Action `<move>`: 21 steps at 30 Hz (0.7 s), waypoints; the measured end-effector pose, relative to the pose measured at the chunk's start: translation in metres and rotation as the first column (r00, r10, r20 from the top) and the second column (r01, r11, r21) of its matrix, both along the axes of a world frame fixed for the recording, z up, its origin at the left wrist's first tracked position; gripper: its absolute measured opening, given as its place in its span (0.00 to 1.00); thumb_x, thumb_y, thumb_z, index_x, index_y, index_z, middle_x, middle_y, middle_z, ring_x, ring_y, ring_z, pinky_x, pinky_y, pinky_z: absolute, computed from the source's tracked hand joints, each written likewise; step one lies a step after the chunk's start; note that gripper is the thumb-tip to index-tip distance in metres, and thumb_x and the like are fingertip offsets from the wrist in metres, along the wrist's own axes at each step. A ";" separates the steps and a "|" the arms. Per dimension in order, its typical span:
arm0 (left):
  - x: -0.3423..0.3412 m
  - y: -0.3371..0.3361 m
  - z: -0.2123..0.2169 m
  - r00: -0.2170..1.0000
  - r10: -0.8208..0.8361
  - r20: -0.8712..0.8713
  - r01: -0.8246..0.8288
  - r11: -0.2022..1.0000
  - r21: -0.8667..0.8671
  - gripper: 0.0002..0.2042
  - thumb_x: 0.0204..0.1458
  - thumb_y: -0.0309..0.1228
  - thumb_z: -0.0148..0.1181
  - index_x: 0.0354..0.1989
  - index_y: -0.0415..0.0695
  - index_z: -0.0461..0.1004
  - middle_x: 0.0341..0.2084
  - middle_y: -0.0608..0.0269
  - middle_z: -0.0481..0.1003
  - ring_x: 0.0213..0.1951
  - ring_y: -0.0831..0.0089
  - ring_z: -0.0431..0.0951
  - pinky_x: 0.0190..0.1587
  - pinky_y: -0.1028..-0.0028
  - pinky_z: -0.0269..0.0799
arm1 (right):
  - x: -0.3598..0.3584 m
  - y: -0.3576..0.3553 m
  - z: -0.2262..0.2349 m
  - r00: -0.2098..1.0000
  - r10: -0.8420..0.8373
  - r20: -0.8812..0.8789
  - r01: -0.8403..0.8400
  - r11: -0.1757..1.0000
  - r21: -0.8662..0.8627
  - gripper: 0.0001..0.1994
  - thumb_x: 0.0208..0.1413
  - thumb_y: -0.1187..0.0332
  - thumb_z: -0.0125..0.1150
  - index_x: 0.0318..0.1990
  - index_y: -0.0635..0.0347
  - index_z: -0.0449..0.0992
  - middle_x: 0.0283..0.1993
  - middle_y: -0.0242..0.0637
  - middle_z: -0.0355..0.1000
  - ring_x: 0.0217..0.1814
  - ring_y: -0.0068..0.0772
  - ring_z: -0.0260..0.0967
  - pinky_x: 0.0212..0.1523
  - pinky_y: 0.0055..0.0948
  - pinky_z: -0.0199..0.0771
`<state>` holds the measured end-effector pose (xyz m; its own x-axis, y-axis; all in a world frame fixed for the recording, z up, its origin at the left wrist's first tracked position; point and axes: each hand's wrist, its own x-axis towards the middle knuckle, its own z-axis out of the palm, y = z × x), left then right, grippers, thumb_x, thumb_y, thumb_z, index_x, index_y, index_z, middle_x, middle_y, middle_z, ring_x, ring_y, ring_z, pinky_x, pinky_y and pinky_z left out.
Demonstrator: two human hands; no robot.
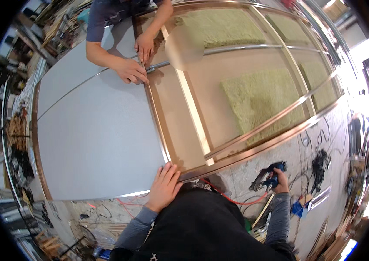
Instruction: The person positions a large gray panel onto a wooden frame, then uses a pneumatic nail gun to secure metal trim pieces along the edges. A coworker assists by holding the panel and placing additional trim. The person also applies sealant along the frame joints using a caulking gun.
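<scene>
My left hand (164, 188) lies flat, fingers stretched out, on the near edge of a large door-like panel frame. Under its fingertips a copper-coloured strip (158, 119) meets the frame's near rail (254, 152). Grey sheet (101, 143) covers the panel left of that strip. Off to the right, my right hand (281, 182) is wrapped round the handle of a dark blue air nail gun (268, 176), held beyond the frame's edge. A red air hose (241, 203) runs from it. Across the panel a co-worker's two hands (133, 71) work at the far part of the strip, beside a metal rod (160, 65).
Yellow-green insulation slabs (265, 98) lie in the frame's open right half, between wooden slats (193, 111). A loose copper-coloured bar (275, 117) lies slantwise over them. Black cables (320, 163) and a blue object (297, 209) are on the floor at the right.
</scene>
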<state>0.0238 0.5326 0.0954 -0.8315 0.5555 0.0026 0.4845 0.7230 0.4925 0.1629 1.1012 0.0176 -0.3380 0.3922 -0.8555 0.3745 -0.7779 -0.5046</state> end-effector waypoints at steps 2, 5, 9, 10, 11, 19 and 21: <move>0.012 0.007 -0.006 0.996 0.086 -0.001 -0.086 0.996 -0.016 0.24 0.61 0.37 0.68 0.63 0.38 0.78 0.71 0.51 0.70 0.77 0.48 0.62 0.78 0.45 0.56 | 0.010 0.044 -0.062 0.961 -0.273 0.046 0.276 0.933 -0.231 0.06 0.65 0.68 0.64 0.38 0.55 0.73 0.26 0.34 0.75 0.27 0.35 0.76 0.37 0.41 0.85; 0.027 0.023 -0.005 0.979 0.201 -0.025 -0.202 0.977 -0.063 0.25 0.61 0.35 0.68 0.65 0.39 0.77 0.73 0.52 0.69 0.78 0.48 0.61 0.78 0.44 0.55 | 0.023 0.081 -0.146 0.909 -0.371 0.188 0.407 0.888 -0.215 0.08 0.67 0.64 0.59 0.34 0.52 0.74 0.29 0.32 0.78 0.27 0.34 0.76 0.34 0.41 0.83; 0.039 0.039 -0.004 0.950 0.312 0.017 -0.309 0.946 -0.100 0.27 0.63 0.35 0.65 0.70 0.39 0.72 0.75 0.52 0.66 0.78 0.47 0.60 0.79 0.44 0.52 | 0.017 0.070 -0.165 0.908 -0.407 0.098 0.418 0.871 -0.259 0.08 0.67 0.62 0.60 0.35 0.49 0.76 0.28 0.30 0.78 0.31 0.33 0.79 0.37 0.43 0.85; 0.035 0.043 -0.001 0.940 0.339 0.034 -0.336 0.939 -0.068 0.27 0.64 0.35 0.64 0.71 0.39 0.71 0.75 0.51 0.65 0.78 0.47 0.59 0.79 0.43 0.51 | 0.021 0.069 -0.167 0.907 -0.416 0.069 0.417 0.862 -0.287 0.08 0.67 0.62 0.61 0.35 0.51 0.75 0.28 0.31 0.79 0.34 0.31 0.80 0.39 0.41 0.85; 0.031 0.044 0.001 0.931 0.362 0.052 -0.361 0.932 -0.036 0.28 0.65 0.35 0.63 0.72 0.39 0.70 0.76 0.51 0.64 0.78 0.46 0.59 0.79 0.43 0.50 | 0.035 0.064 -0.165 0.909 -0.417 0.009 0.410 0.890 -0.197 0.08 0.67 0.62 0.62 0.35 0.52 0.76 0.28 0.31 0.78 0.34 0.30 0.79 0.40 0.39 0.85; -0.113 0.001 -0.019 0.908 0.400 -0.125 -0.417 0.891 -0.177 0.31 0.68 0.40 0.59 0.77 0.38 0.63 0.79 0.51 0.59 0.81 0.44 0.52 0.80 0.38 0.41 | -0.051 -0.020 0.129 0.876 0.031 -0.482 0.147 0.933 0.328 0.22 0.66 0.67 0.60 0.64 0.67 0.73 0.32 0.29 0.65 0.28 0.23 0.65 0.40 0.32 0.77; -0.166 -0.004 -0.035 0.896 0.402 -0.188 -0.428 0.894 -0.131 0.32 0.69 0.44 0.57 0.77 0.42 0.63 0.80 0.51 0.58 0.81 0.44 0.51 0.80 0.37 0.39 | -0.094 -0.038 0.194 0.778 0.333 -0.533 -0.107 0.906 0.410 0.29 0.65 0.66 0.60 0.71 0.72 0.68 0.31 0.30 0.65 0.25 0.24 0.65 0.39 0.32 0.78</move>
<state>-0.1420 0.5283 0.0603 -0.9829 0.1629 0.0859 0.1812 0.9385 0.2938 0.0690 1.0635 0.2113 -0.8347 0.4666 -0.2924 0.0623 -0.4475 -0.8921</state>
